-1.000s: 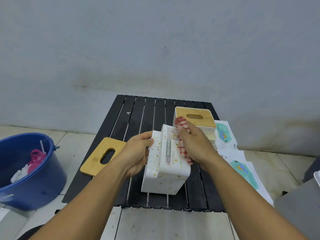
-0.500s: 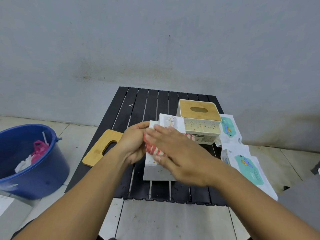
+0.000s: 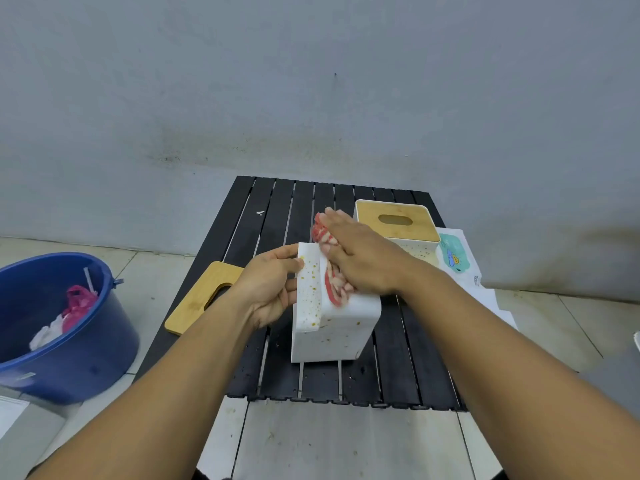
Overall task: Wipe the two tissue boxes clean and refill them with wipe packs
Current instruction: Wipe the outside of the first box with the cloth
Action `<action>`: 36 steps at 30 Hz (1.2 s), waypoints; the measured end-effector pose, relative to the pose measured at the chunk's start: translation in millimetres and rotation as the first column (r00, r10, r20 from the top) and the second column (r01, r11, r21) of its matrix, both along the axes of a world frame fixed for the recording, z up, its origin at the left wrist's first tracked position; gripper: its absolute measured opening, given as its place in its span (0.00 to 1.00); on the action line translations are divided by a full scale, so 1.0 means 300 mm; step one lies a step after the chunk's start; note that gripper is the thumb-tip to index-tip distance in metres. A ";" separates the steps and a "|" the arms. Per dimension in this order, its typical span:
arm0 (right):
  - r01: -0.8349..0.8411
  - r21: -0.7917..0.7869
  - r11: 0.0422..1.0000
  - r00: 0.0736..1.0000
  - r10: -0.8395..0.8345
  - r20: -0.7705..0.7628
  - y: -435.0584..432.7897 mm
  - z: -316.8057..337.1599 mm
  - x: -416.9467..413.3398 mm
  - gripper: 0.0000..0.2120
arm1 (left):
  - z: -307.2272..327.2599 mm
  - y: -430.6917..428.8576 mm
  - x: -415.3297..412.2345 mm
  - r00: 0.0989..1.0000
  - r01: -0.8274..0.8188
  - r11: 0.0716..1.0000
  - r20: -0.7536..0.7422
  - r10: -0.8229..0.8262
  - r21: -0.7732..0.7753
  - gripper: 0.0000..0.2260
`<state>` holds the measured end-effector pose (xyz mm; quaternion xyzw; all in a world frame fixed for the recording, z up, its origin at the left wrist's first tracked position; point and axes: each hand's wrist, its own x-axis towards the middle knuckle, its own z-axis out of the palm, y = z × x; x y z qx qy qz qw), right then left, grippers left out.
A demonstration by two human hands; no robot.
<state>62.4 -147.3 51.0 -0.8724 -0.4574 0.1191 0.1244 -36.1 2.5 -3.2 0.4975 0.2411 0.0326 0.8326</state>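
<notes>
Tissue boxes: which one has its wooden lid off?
The near box, held by the left hand; its lid lies on the table. The far box is lidded.

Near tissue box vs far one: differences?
The near tissue box is lidless; the far tissue box has its bamboo lid on. The left hand grips the near one while the right hand presses a cloth on it; the far one stands untouched. Both white, yellow-specked.
</notes>
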 end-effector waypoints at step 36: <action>0.967 0.233 0.105 0.221 0.116 -0.968 -0.259 -0.054 -0.066 0.15 | 0.091 0.070 -0.088 0.979 0.141 0.694 0.005 -0.204 0.706 0.17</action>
